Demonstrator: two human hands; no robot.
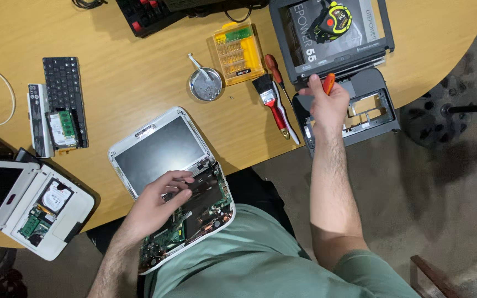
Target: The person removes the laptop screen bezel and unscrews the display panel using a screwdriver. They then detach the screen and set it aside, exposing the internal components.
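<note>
1. Your left hand (158,201) lay on the opened white laptop with its dark screen and bared green circuit board (172,182), which rested at the near edge of the round wooden bench (128,72) and partly over your lap.
2. The left grip was loosely spread, fingers curled down and touching the dark inner part just beside the hinge; it pinched nothing that could be made out.
3. Your right hand (327,105) reached well away from that laptop, over the far right of the bench, with the grip pressed together around an orange-handled screwdriver (329,83), whose handle end stuck up past your fingers.
4. Right under that hand lay a grey plastic laptop base shell with an open cut-out (368,107), touching a dark grey laptop lid (332,38) beyond it, on which sat a yellow and black tape measure (332,19).
5. Just left of your right hand lay a red-handled paintbrush with black bristles (271,102) and a red-handled screwdriver (276,72).
6. Farther left stood a small round metal dish (205,84) and a yellow clear-lidded case of screwdriver bits (237,52).
7. At the left of the bench lay a loose black keyboard panel (64,96), and nearer you another opened white laptop showing a round silver hard drive (34,204).
</note>
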